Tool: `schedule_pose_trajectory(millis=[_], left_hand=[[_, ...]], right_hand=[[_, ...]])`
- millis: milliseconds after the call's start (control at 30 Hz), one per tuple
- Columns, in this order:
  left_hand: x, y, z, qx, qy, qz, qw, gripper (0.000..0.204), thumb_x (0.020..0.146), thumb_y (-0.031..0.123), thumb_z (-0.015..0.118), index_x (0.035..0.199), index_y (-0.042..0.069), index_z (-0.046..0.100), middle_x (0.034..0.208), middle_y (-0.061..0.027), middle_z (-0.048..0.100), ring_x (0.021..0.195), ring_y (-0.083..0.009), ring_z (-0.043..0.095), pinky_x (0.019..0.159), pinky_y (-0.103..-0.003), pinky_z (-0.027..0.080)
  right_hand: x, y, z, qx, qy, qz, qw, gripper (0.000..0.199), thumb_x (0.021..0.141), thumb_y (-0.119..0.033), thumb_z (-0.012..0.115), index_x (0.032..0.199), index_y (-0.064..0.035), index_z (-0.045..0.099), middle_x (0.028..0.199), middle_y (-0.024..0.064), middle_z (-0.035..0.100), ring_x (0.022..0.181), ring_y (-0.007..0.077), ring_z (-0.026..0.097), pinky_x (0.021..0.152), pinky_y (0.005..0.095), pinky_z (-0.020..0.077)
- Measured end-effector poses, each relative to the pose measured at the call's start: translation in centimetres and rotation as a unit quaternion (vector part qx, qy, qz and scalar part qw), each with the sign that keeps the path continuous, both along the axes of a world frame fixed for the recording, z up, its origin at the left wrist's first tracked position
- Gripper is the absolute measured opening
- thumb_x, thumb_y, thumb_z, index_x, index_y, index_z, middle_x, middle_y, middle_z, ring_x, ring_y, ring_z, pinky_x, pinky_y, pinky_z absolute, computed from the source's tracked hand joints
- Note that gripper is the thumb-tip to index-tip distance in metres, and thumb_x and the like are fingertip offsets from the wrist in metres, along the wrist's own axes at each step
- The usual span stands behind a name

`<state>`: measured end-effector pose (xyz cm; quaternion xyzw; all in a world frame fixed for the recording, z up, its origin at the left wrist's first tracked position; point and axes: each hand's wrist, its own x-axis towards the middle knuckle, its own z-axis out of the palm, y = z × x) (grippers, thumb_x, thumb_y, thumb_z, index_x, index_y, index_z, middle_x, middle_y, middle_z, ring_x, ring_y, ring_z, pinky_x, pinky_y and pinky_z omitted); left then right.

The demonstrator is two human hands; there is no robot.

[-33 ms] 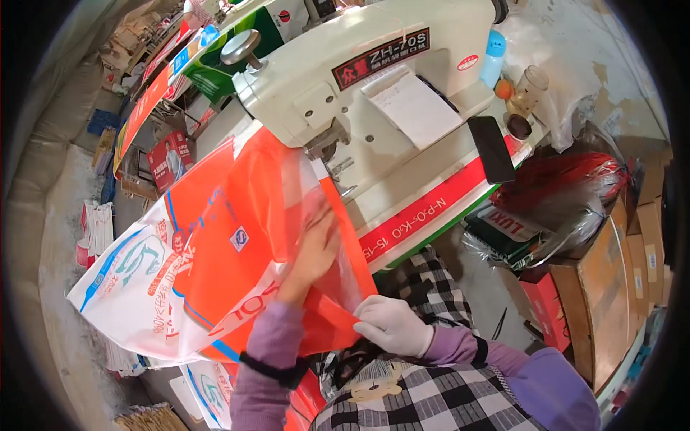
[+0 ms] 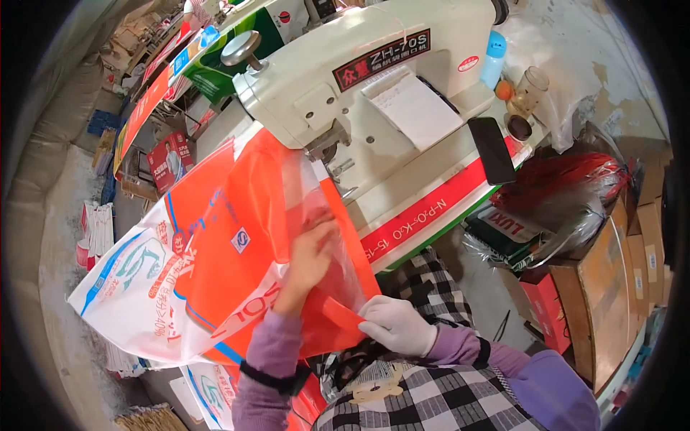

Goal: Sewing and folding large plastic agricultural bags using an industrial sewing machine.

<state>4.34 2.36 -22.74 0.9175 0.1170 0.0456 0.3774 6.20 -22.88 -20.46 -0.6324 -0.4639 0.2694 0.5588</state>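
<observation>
A large orange and white printed sack (image 2: 215, 244) lies slantwise across my lap and the work table, its upper end at the head of a cream industrial sewing machine (image 2: 287, 93). Clear plastic film, like a liner, shows along the sack's right edge. My bare left hand (image 2: 310, 255) rests on the film and sack, fingers loosely bent and partly veiled by the film. At the sack's near right corner, my white-gloved right hand (image 2: 397, 327) pinches the edge between thumb and fingers.
On the machine lies a white notepad (image 2: 417, 111) beside a pen. A black phone (image 2: 491, 151), a blue bottle (image 2: 493, 59) and a glass jar (image 2: 528, 91) stand or lie to the right. Cardboard boxes (image 2: 611, 287) and a plastic-wrapped bundle (image 2: 553, 194) fill the right side.
My left hand has slid slightly back toward me over the film. My right hand and the sack's near corner have shifted a little to the right.
</observation>
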Motion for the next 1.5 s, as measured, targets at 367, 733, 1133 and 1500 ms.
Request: schedule_pose_trajectory(millis=[367,733,1133,1500], left_hand=[[3.8,-5.4,0.2,-0.627,-0.186,0.395,0.645,0.044,0.097,0.016,0.051,0.138,0.002,0.044,0.139,-0.0083,0.052,0.128,-0.0212,0.051,0.104,-0.033,0.043],[3.3,-5.9,-0.6,-0.652,-0.246,0.367,0.616,0.048,0.097,0.021,0.048,0.140,0.002,0.042,0.143,-0.0094,0.049,0.128,-0.0175,0.048,0.099,-0.027,0.042],[-7.4,-12.6,5.3,-0.471,0.078,0.160,0.864,0.064,0.089,0.000,0.059,0.147,0.002,0.033,0.143,-0.0161,0.046,0.129,-0.0251,0.049,0.106,-0.036,0.040],[-29.6,8.5,8.3,0.400,0.260,0.207,0.854,0.065,0.076,-0.002,0.058,0.140,0.010,0.050,0.093,-0.0189,0.067,0.071,-0.0310,0.064,0.062,-0.040,0.051]], right_hand=[[0.6,-0.8,-0.1,0.009,-0.006,0.000,1.000,0.016,0.087,-0.013,0.065,0.077,-0.0007,0.063,0.084,0.0126,0.064,0.088,0.0285,0.063,0.075,0.0375,0.0514],[0.9,-0.6,1.6,0.006,-0.027,0.007,1.000,0.018,0.086,-0.018,0.065,0.078,-0.0019,0.063,0.082,0.0112,0.064,0.089,0.0284,0.062,0.076,0.0373,0.0514],[3.5,-2.9,-3.5,-0.067,0.030,-0.002,0.997,0.016,0.084,-0.016,0.069,0.080,-0.0012,0.066,0.082,0.0131,0.064,0.083,0.0296,0.064,0.073,0.0373,0.0515],[3.2,3.1,-7.1,-0.021,0.085,-0.058,0.995,0.038,0.073,-0.037,0.079,0.072,-0.0011,0.067,0.074,0.0150,0.063,0.074,0.0311,0.063,0.068,0.0373,0.0499]])
